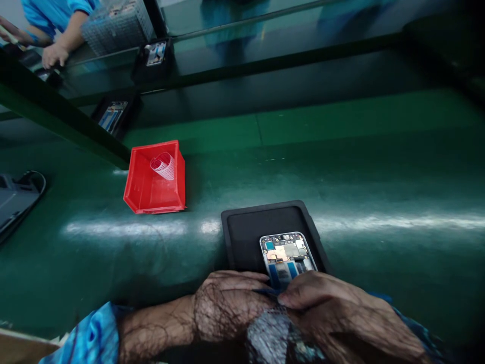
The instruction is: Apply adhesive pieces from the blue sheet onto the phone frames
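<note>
A smartphone with its back off (286, 250) lies in a black tray (242, 232), its circuit board and blue strips showing. My left hand (231, 306) reaches in from the left at the phone's lower end, fingers close together and pointing right. From the right comes my right hand (333, 308), its thumb bent in and pressed against its fingers in a pinch. The fingertips of both hands meet just below the phone. Whatever they grip there is hidden, though a thin dark-blue edge shows between them. The phone's bottom end is covered by the hands.
A red bin (155, 194) with a rolled white mesh sheet (164, 167) stands on the green bench. Further back, black trays (151, 71) hold other phones near a wire basket (117, 30). A co-worker's hand (55, 54) is at upper left, beyond a green post (68, 116).
</note>
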`<state>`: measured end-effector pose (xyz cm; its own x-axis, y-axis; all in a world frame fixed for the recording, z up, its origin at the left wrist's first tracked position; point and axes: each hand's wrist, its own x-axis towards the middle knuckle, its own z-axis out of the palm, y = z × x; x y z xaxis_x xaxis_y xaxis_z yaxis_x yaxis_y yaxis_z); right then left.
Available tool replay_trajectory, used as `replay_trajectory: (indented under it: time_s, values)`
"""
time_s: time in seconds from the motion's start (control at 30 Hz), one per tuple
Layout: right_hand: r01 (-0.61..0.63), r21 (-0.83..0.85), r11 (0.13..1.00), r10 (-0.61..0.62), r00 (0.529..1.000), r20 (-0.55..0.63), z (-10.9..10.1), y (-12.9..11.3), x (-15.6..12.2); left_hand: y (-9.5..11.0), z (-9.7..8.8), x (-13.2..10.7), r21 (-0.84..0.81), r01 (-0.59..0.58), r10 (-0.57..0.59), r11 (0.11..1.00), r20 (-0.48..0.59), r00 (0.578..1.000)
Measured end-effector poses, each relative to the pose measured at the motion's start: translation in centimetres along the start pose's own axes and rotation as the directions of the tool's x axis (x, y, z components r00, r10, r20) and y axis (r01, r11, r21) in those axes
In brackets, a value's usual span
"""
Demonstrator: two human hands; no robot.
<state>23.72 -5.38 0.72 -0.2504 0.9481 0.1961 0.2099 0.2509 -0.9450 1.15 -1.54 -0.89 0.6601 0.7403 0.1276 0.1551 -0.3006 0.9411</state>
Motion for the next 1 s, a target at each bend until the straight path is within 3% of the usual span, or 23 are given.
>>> replay_trajectory:
  time_s: [0.2, 0.27, 0.37, 0.53, 0.67, 0.83, 1.0]
  values:
    - [0.033, 0.061, 0.998, -0.037, 0.997, 0.072, -0.4, -0.9, 1.9, -0.1, 0.0, -0.2, 0.015, -0.01, 0.011, 1.0, -0.006, 1.0]
    - [0.069, 0.067, 0.995, -0.072, 0.997, 0.035, -0.2, -1.1, 2.2, -0.2, -0.1, -0.2, 0.019, -0.017, 0.017, 1.0, 0.0, 1.0]
    - [0.073, 0.073, 0.995, -0.071, 0.997, -0.037, 0.3, -1.1, 1.8, -0.2, -0.1, -0.1, 0.028, -0.035, 0.034, 0.999, 0.014, 0.999]
    - [-0.012, 0.094, 0.996, 0.013, 1.0, -0.006, -0.2, -0.1, 0.4, -0.2, -0.2, 0.0, 0.057, -0.06, 0.057, 0.997, 0.043, 0.997]
    - [0.0, 0.094, 0.996, -0.006, 0.998, 0.066, -0.5, 0.5, 0.6, 0.0, -0.3, 0.2, 0.078, -0.053, 0.05, 0.996, 0.046, 0.998]
    - [-0.005, 0.05, 0.999, 0.004, 1.0, 0.003, 0.0, -0.1, 0.8, 0.3, -0.4, 0.4, 0.096, -0.048, 0.046, 0.994, 0.031, 0.998]
    - [0.055, 0.039, 0.998, -0.059, 0.992, 0.108, -0.4, 0.2, 0.2, 0.2, -0.2, 0.3, 0.1, -0.046, 0.045, 0.994, 0.017, 0.999]
